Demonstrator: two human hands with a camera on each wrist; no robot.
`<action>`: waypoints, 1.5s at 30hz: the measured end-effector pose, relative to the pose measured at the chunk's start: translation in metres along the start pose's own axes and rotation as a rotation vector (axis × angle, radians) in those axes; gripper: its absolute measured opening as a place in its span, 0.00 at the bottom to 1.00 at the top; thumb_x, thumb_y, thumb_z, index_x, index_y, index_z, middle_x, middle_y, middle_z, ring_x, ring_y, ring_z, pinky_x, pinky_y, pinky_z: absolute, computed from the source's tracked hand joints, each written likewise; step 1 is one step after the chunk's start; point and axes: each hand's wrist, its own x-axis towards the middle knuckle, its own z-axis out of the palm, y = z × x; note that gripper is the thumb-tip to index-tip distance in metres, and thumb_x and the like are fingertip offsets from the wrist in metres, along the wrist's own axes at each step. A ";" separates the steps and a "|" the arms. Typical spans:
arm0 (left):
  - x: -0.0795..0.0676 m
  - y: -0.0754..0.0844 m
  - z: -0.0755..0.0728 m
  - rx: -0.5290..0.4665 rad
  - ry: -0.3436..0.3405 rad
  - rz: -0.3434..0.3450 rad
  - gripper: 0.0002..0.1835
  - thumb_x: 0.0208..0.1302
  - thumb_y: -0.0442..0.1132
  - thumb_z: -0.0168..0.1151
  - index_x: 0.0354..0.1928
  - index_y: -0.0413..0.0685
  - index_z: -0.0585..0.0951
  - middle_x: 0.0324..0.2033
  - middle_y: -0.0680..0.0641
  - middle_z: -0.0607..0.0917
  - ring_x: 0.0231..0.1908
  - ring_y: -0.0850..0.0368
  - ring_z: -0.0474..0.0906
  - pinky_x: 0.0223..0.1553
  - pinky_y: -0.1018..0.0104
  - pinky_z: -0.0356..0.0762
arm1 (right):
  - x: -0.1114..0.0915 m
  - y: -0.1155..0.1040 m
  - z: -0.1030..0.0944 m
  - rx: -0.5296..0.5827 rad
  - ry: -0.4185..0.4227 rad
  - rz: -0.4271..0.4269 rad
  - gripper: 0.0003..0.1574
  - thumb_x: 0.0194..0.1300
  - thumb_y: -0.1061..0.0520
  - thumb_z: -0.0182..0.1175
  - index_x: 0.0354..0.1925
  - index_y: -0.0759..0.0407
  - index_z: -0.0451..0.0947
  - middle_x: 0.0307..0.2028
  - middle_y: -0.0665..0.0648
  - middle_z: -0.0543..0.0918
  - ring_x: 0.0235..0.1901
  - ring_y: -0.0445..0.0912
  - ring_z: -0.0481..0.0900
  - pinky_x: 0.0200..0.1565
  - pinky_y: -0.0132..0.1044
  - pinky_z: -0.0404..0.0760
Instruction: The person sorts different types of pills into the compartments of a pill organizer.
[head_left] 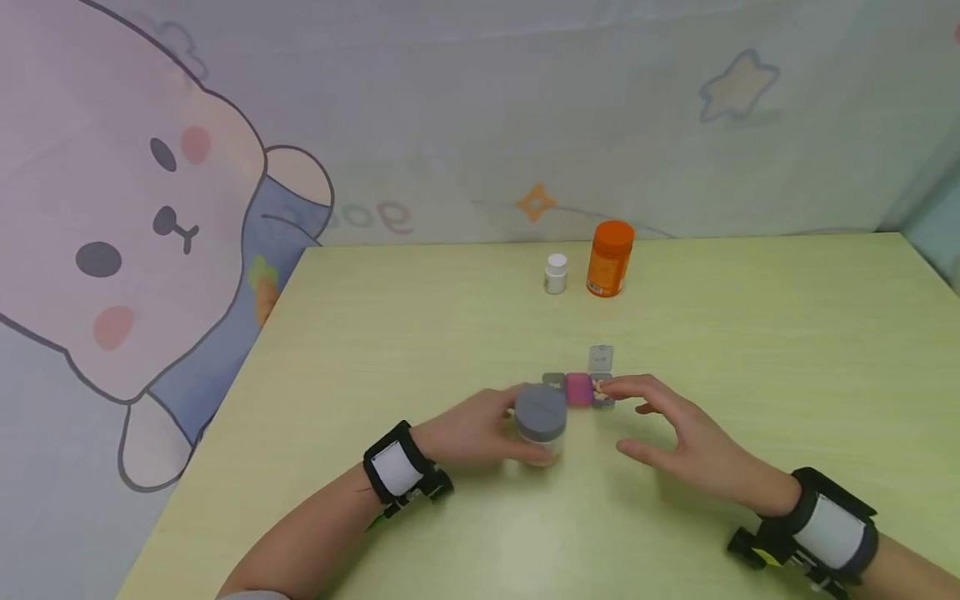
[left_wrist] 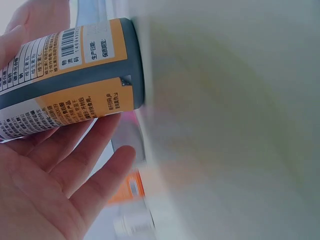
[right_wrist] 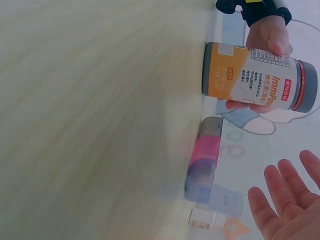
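My left hand grips a supplement bottle with a grey lid, thumb on the near side. In the right wrist view this bottle has an orange and white label, and its dark base meets the table. Just beyond it lies a small pill organizer with grey, pink and bluish compartments. The lid of its right compartment is flipped up, and pale pills show inside. Over the table, my right hand is spread with its fingertips near that compartment. Between its fingers nothing is visible.
Farther back on the table stand a small white bottle and a larger orange bottle. Behind the table's rear edge hangs a printed cloth with a cartoon animal.
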 end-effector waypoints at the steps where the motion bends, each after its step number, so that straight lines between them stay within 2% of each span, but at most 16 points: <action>1: -0.003 -0.004 -0.004 -0.003 0.021 -0.013 0.36 0.47 0.63 0.63 0.58 0.63 0.65 0.46 0.63 0.76 0.49 0.67 0.69 0.50 0.65 0.65 | 0.000 0.001 0.000 -0.003 0.002 -0.006 0.36 0.53 0.59 0.64 0.60 0.53 0.64 0.57 0.51 0.69 0.53 0.44 0.67 0.46 0.40 0.71; 5: -0.012 -0.018 -0.022 -0.004 0.110 -0.063 0.39 0.46 0.62 0.64 0.61 0.62 0.64 0.47 0.62 0.75 0.50 0.65 0.70 0.50 0.63 0.66 | 0.000 0.006 -0.002 -0.021 -0.011 -0.009 0.35 0.54 0.60 0.63 0.60 0.53 0.63 0.57 0.52 0.69 0.53 0.43 0.68 0.46 0.40 0.71; 9: -0.014 -0.035 -0.042 0.004 0.182 -0.095 0.40 0.47 0.61 0.64 0.62 0.59 0.63 0.48 0.58 0.75 0.49 0.63 0.70 0.48 0.62 0.67 | 0.001 0.008 -0.002 -0.043 -0.022 -0.001 0.35 0.55 0.60 0.62 0.60 0.52 0.63 0.57 0.52 0.69 0.54 0.41 0.67 0.47 0.39 0.71; 15: -0.010 -0.060 -0.072 0.022 0.297 -0.141 0.35 0.49 0.61 0.63 0.58 0.56 0.67 0.46 0.55 0.76 0.45 0.59 0.71 0.42 0.62 0.70 | 0.001 0.011 -0.001 -0.084 -0.014 -0.003 0.34 0.54 0.59 0.64 0.59 0.53 0.64 0.55 0.51 0.70 0.52 0.41 0.68 0.45 0.39 0.72; 24: 0.000 -0.088 -0.110 0.106 0.474 -0.300 0.34 0.51 0.61 0.61 0.56 0.50 0.67 0.45 0.49 0.76 0.42 0.53 0.70 0.40 0.60 0.68 | -0.001 0.011 -0.002 -0.108 -0.013 0.044 0.27 0.57 0.56 0.62 0.55 0.47 0.67 0.53 0.49 0.72 0.52 0.38 0.68 0.44 0.42 0.72; 28: 0.003 -0.097 -0.120 0.121 0.541 -0.338 0.34 0.52 0.60 0.61 0.55 0.48 0.67 0.45 0.46 0.76 0.40 0.52 0.71 0.38 0.60 0.69 | -0.001 0.010 -0.002 -0.113 -0.011 0.050 0.26 0.57 0.56 0.62 0.54 0.49 0.68 0.53 0.49 0.71 0.53 0.39 0.67 0.44 0.42 0.72; 32: 0.004 -0.101 -0.125 0.129 0.584 -0.364 0.35 0.53 0.60 0.60 0.57 0.47 0.66 0.46 0.44 0.76 0.41 0.50 0.71 0.40 0.58 0.69 | -0.001 0.010 -0.002 -0.115 -0.011 0.051 0.25 0.57 0.56 0.61 0.53 0.49 0.68 0.54 0.49 0.71 0.53 0.39 0.67 0.44 0.42 0.72; 34: 0.005 -0.101 -0.123 0.140 0.606 -0.372 0.38 0.53 0.60 0.60 0.60 0.46 0.62 0.48 0.43 0.75 0.44 0.49 0.71 0.42 0.57 0.69 | -0.001 0.010 -0.003 -0.117 -0.008 0.055 0.24 0.57 0.55 0.61 0.53 0.49 0.69 0.53 0.49 0.71 0.53 0.39 0.67 0.44 0.43 0.72; 36: 0.005 -0.097 -0.119 0.174 0.661 -0.365 0.44 0.52 0.60 0.61 0.64 0.44 0.56 0.54 0.40 0.71 0.51 0.47 0.68 0.47 0.54 0.67 | -0.001 0.010 -0.004 -0.125 0.000 0.064 0.24 0.57 0.55 0.61 0.52 0.49 0.69 0.53 0.49 0.71 0.52 0.40 0.67 0.44 0.43 0.72; 39: 0.005 -0.087 -0.109 0.269 0.829 -0.295 0.50 0.52 0.60 0.61 0.67 0.42 0.47 0.62 0.38 0.60 0.62 0.47 0.55 0.56 0.53 0.59 | -0.002 0.012 -0.008 -0.154 0.013 0.081 0.24 0.57 0.54 0.61 0.53 0.48 0.69 0.52 0.48 0.71 0.52 0.39 0.68 0.44 0.42 0.72; 40: 0.005 -0.081 -0.106 0.309 0.897 -0.245 0.51 0.52 0.59 0.61 0.67 0.42 0.46 0.64 0.38 0.57 0.64 0.48 0.50 0.58 0.54 0.55 | -0.001 0.013 -0.010 -0.170 0.016 0.088 0.24 0.57 0.54 0.61 0.53 0.48 0.69 0.53 0.48 0.71 0.52 0.39 0.67 0.44 0.42 0.72; 42: 0.008 -0.067 -0.099 0.413 1.003 -0.087 0.48 0.53 0.57 0.61 0.67 0.41 0.49 0.65 0.38 0.54 0.66 0.48 0.44 0.61 0.54 0.47 | 0.000 0.016 -0.014 -0.222 0.022 0.098 0.25 0.58 0.52 0.61 0.53 0.48 0.68 0.53 0.48 0.71 0.52 0.39 0.67 0.45 0.42 0.71; 44: 0.013 -0.050 -0.090 0.523 1.014 0.096 0.42 0.55 0.52 0.61 0.65 0.40 0.53 0.64 0.37 0.56 0.66 0.48 0.43 0.62 0.56 0.42 | 0.004 0.019 -0.019 -0.284 0.028 0.101 0.26 0.58 0.51 0.61 0.54 0.49 0.67 0.54 0.47 0.70 0.53 0.40 0.67 0.47 0.42 0.70; 45: 0.016 -0.040 -0.084 0.557 0.976 0.173 0.39 0.56 0.51 0.60 0.64 0.40 0.56 0.63 0.38 0.58 0.66 0.49 0.46 0.62 0.56 0.44 | 0.007 0.021 -0.022 -0.315 0.031 0.099 0.26 0.58 0.50 0.61 0.54 0.49 0.67 0.54 0.47 0.70 0.53 0.41 0.66 0.48 0.42 0.69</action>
